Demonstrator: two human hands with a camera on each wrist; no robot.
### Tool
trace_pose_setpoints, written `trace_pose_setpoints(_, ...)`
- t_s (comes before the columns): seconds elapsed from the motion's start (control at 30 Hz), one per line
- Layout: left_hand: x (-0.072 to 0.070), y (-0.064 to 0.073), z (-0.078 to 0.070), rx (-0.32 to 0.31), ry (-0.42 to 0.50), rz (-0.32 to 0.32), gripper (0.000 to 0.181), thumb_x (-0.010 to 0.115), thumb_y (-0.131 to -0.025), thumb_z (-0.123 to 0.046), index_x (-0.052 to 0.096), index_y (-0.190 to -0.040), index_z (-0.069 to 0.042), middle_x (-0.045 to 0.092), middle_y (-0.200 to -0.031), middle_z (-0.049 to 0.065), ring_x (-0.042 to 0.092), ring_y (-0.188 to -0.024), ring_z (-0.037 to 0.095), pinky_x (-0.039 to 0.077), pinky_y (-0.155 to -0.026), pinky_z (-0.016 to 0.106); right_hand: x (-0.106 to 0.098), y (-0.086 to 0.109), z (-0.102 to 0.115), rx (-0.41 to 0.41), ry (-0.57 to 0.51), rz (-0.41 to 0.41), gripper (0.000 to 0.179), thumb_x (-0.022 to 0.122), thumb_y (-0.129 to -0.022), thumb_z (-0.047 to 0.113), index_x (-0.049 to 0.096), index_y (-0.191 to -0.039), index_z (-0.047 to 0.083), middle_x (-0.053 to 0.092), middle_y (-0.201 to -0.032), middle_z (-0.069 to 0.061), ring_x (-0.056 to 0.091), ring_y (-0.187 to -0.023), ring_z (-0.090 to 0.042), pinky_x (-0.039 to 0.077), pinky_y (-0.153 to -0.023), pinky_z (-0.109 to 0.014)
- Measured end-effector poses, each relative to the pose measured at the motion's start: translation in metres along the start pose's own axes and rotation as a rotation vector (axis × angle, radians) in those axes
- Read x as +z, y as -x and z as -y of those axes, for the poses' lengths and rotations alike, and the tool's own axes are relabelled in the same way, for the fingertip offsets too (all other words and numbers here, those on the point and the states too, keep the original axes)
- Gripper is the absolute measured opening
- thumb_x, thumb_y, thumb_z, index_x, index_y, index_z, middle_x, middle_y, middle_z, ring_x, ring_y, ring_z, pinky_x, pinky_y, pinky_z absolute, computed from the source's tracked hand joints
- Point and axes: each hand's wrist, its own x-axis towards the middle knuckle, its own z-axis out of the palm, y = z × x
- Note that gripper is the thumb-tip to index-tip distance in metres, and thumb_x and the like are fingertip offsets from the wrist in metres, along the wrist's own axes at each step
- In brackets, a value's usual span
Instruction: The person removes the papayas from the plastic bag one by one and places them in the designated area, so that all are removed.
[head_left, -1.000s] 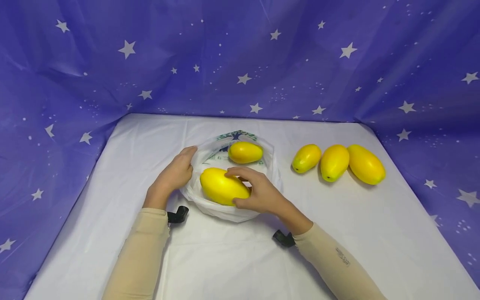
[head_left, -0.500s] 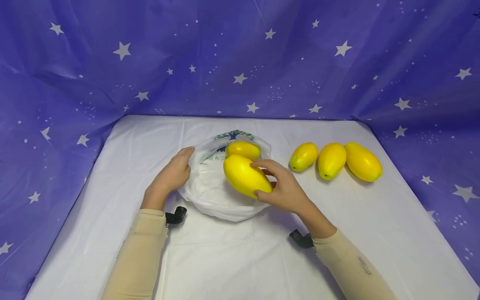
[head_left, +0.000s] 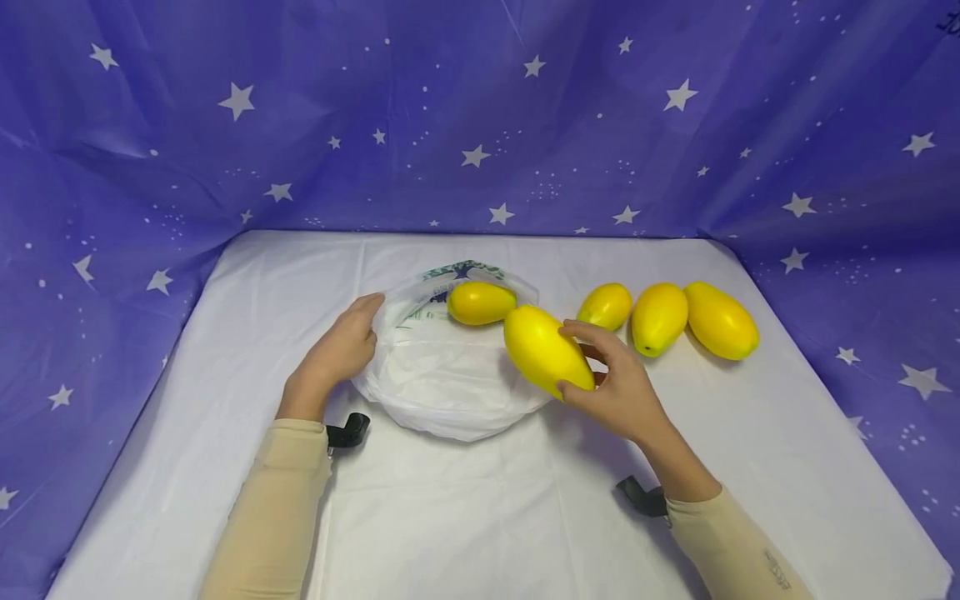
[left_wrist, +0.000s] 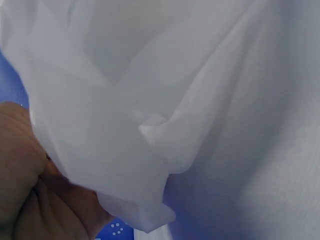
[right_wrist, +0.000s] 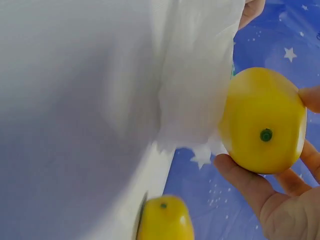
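Note:
My right hand [head_left: 617,385] grips a large yellow papaya [head_left: 546,352], thumb on the near side and fingers over the far side. In the head view this papaya overlaps the right rim of a white plastic bag [head_left: 442,417], and the right wrist view shows its green-stemmed end [right_wrist: 266,135]. At the bag's left rim my left hand [head_left: 341,350] pinches the plastic; the left wrist view shows the bag [left_wrist: 115,125] hiding part of its fingers. A smaller papaya [head_left: 480,302] lies inside the open bag, toward the back.
To the right of the bag, a small papaya [head_left: 606,306], a medium one [head_left: 660,318] and a large one [head_left: 722,321] lie in a row on the white cloth [head_left: 450,517]. A blue star-printed curtain [head_left: 420,192] stands behind the table.
My right hand has carried the large papaya from over the bag's middle rightward to its right rim. The left hand has stayed at the left rim. The smaller papaya remains inside.

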Motion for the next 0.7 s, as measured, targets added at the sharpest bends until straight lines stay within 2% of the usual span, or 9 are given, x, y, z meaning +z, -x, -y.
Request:
trace_pose_setpoints(0.1, -0.001, -0.001, 0.000, -0.007, 0.002, 0.009, 0.056, 0.032, -0.092, 0.008, 0.022, -0.148, 0.013, 0.024, -0.154, 0.028, 0.019, -0.143, 0.040, 0.014, -0.120, 0.047, -0.008, 0.008, -0.002, 0.040, 0.015, -0.024, 0.070, 0.081, -0.072, 0.001, 0.055, -0.135, 0.017, 0.053, -0.138, 0.000, 0.058, -0.115, -0.030, 0.058, -0.083, -0.042)
trace_pose_setpoints(0.23, -0.001, -0.001, 0.001, -0.013, 0.007, 0.013, 0.057, 0.032, -0.092, 0.008, 0.022, -0.148, 0.013, 0.023, -0.154, 0.028, 0.018, -0.144, 0.040, 0.014, -0.120, 0.047, -0.019, 0.016, 0.008, 0.101, 0.036, -0.061, 0.066, 0.079, -0.073, -0.002, 0.055, -0.133, 0.009, 0.053, -0.135, -0.010, 0.060, -0.111, -0.040, 0.058, -0.080, -0.049)
trace_pose_setpoints(0.37, 0.001, -0.001, 0.001, -0.019, 0.007, 0.023, 0.056, 0.031, -0.093, 0.008, 0.022, -0.148, 0.013, 0.023, -0.155, 0.027, 0.018, -0.144, 0.039, 0.013, -0.120, 0.046, -0.028, 0.028, 0.013, 0.149, 0.077, -0.101, 0.065, 0.078, -0.072, -0.006, 0.055, -0.132, 0.005, 0.053, -0.136, -0.013, 0.061, -0.110, -0.040, 0.057, -0.080, -0.051)
trace_pose_setpoints(0.6, 0.000, -0.001, -0.001, -0.017, -0.005, 0.020, 0.056, 0.031, -0.093, 0.007, 0.022, -0.148, 0.013, 0.023, -0.154, 0.027, 0.018, -0.144, 0.040, 0.013, -0.120, 0.047, -0.038, 0.046, -0.031, 0.189, 0.147, -0.105, 0.069, 0.081, -0.073, 0.002, 0.055, -0.135, 0.015, 0.052, -0.138, -0.005, 0.061, -0.110, -0.038, 0.057, -0.082, -0.050)
trace_pose_setpoints(0.7, 0.000, -0.001, 0.000, -0.015, -0.011, 0.017, 0.056, 0.031, -0.093, 0.008, 0.022, -0.148, 0.013, 0.023, -0.154, 0.028, 0.018, -0.144, 0.040, 0.014, -0.120, 0.047, -0.042, 0.051, -0.044, 0.188, 0.181, -0.099, 0.069, 0.082, -0.073, 0.005, 0.055, -0.135, 0.018, 0.052, -0.137, -0.004, 0.061, -0.110, -0.039, 0.057, -0.082, -0.050)
